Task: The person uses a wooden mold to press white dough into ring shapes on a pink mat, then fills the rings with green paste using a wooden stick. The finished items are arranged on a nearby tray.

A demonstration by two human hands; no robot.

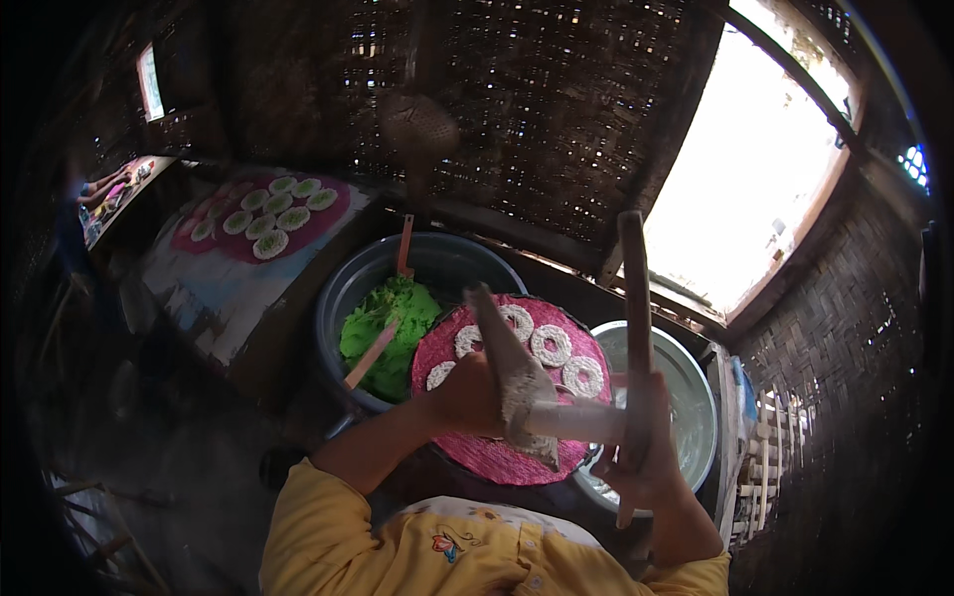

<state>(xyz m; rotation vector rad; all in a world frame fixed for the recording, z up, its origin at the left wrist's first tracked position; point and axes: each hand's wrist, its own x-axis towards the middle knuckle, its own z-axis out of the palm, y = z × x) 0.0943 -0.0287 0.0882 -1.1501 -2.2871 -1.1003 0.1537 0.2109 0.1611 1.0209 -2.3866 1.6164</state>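
Both of my hands hold a press-like tool (pixel 571 421), a pale cylinder lying sideways between two wooden handles. My left hand (pixel 462 397) is closed at the worn, dough-smeared left handle (pixel 502 343). Around the right handle (pixel 636 298), a long rounded bar, the fingers of my right hand (pixel 658 459) are wrapped, partly hidden by the wood. Beneath the tool lies a round pink mat (pixel 487 459) bearing several white rings of dough (pixel 550 346). My left hand and the tool cover part of the mat.
Left of the mat, a dark basin (pixel 333 288) contains bright green dough (pixel 383 348) and a flat stick (pixel 372 355). A pale basin (pixel 704 417) stands to the right. Further left, a table (pixel 189 288) carries green-topped white rings (pixel 270 244). A woven wall and bright window (pixel 765 149) lie beyond.
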